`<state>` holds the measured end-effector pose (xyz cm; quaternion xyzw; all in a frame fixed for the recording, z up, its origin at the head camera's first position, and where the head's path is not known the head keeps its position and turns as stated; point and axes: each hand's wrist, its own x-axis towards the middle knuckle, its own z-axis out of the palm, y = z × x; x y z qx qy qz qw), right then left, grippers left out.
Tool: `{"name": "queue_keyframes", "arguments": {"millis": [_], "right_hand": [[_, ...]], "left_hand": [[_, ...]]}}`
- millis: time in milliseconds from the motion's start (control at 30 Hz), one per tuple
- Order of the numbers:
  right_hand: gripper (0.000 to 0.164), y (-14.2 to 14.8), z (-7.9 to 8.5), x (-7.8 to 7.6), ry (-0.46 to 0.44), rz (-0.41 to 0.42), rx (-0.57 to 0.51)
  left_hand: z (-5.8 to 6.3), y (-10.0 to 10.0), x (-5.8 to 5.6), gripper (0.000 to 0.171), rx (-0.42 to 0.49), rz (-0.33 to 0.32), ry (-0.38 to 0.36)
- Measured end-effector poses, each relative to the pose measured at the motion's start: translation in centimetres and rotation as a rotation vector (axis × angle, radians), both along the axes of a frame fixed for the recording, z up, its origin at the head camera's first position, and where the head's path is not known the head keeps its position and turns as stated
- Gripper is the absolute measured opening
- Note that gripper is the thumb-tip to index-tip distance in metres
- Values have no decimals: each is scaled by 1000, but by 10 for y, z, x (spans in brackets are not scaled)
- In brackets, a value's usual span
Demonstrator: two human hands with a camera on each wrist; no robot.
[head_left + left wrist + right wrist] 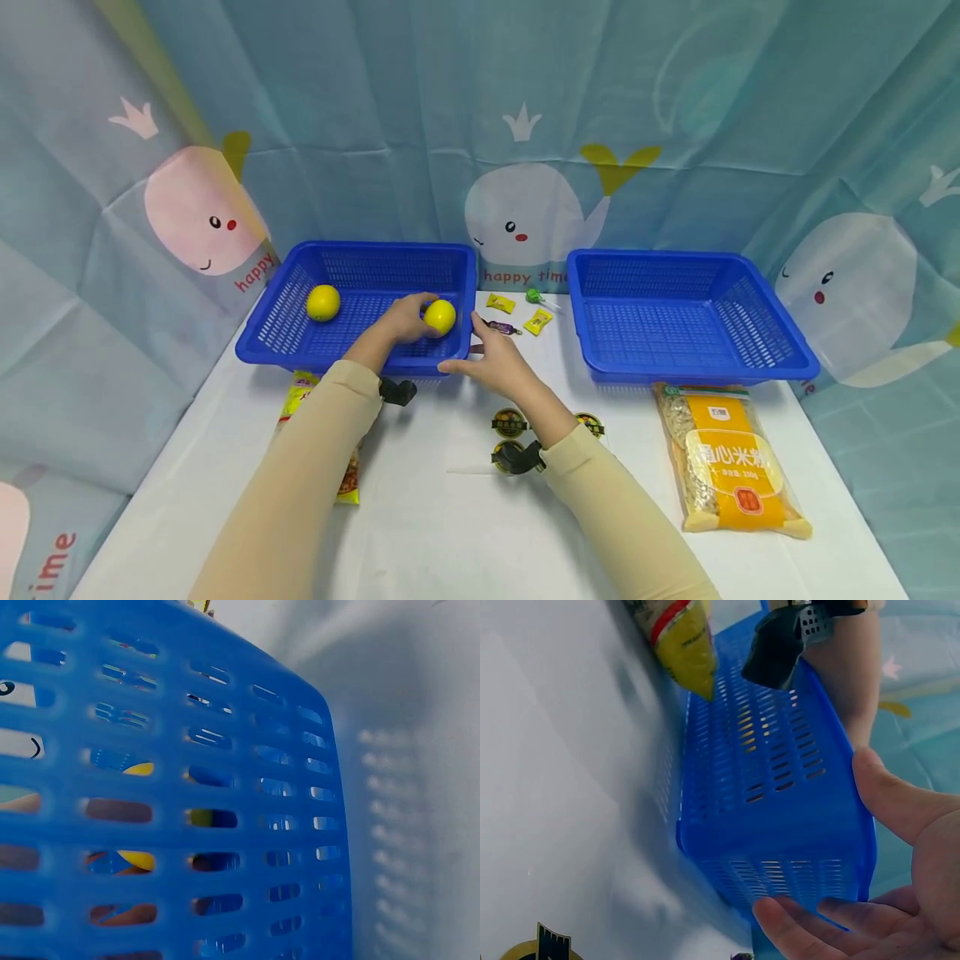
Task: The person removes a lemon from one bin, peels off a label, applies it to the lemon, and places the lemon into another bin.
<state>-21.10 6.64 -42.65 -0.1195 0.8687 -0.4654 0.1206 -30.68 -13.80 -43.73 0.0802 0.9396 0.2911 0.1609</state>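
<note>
My left hand [408, 318] reaches into the left blue basket [356, 360] and grips a yellow lemon [440, 317] near its right end. In the left wrist view the basket wall [165, 840] covers most of the hand, which shows only in bits through the slots. A second lemon [323, 302] lies towards the basket's left end. My right hand [495, 360] is at the basket's front right corner. Its thumb [889, 787] touches the rim, and its spread fingers [802, 934] lie along the short side wall.
Another blue basket [697, 371] stands at the right, with a noodle bag [735, 458] before it. Small yellow candies [537, 322], a purple-wrapped candy [502, 327] and a green lollipop [533, 296] lie between the baskets. A snack bag [348, 483] is partly under my left arm. Round black stickers [510, 422] lie in front.
</note>
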Motion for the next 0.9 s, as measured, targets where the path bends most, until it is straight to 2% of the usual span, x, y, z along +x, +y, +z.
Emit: {"name": "queue_keyframes", "arguments": {"millis": [200, 467, 700, 900], "right_hand": [[112, 0, 2, 1, -19, -6, 8], [111, -1, 2, 1, -20, -1, 19], [111, -1, 1, 1, -28, -5, 16], [110, -1, 1, 1, -33, -5, 13]], "left_hand": [[-1, 1, 0, 70, 0, -3, 7], [-2, 4, 1, 81, -2, 22, -4], [-2, 4, 0, 70, -15, 2, 12], [-2, 1, -1, 69, -10, -8, 17]]}}
